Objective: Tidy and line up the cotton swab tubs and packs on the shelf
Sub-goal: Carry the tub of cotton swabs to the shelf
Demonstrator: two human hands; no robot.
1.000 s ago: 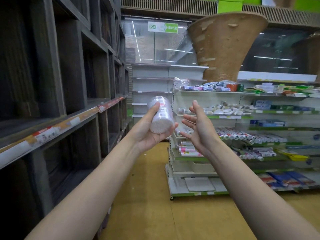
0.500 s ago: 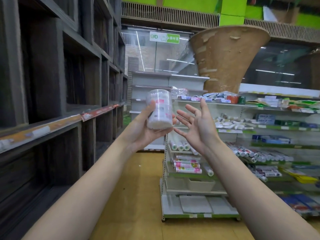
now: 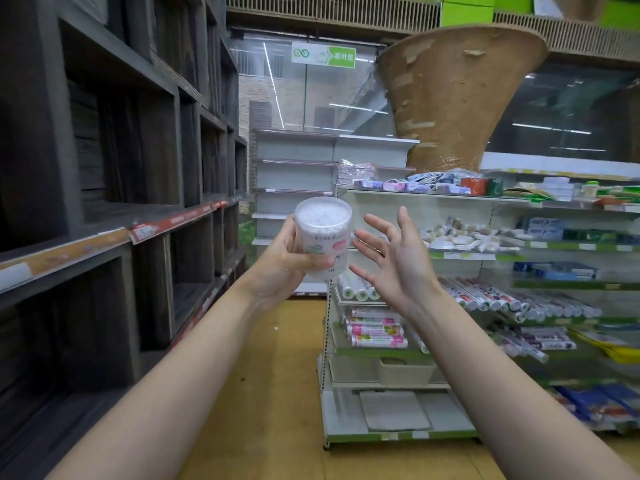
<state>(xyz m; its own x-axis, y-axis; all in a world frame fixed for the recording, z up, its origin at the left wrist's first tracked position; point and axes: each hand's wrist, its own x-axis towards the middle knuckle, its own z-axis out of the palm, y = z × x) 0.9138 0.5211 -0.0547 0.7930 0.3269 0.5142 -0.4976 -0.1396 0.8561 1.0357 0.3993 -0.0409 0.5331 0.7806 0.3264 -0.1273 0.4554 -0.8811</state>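
Note:
A clear round cotton swab tub [image 3: 323, 233] full of white swabs is held up in the aisle, its lid tilted toward me. My left hand [image 3: 282, 263] grips it from the left and below, thumb across the label. My right hand [image 3: 393, 261] hovers just right of the tub with fingers spread, palm facing the tub, not touching it. The white store shelf [image 3: 433, 194] with small packs stands behind and to the right.
Dark wooden cubby shelving [image 3: 145, 202] lines the left side of the aisle. The white gondola holds rolled bags [image 3: 374, 330], tubes [image 3: 512, 299] and a small bin [image 3: 405, 370]. A yellow-brown floor [image 3: 277, 393] runs between the two units.
My left hand has tipped the tub so its top now faces me, and lowered it slightly. My right hand stays spread beside it. The view has tilted down a little.

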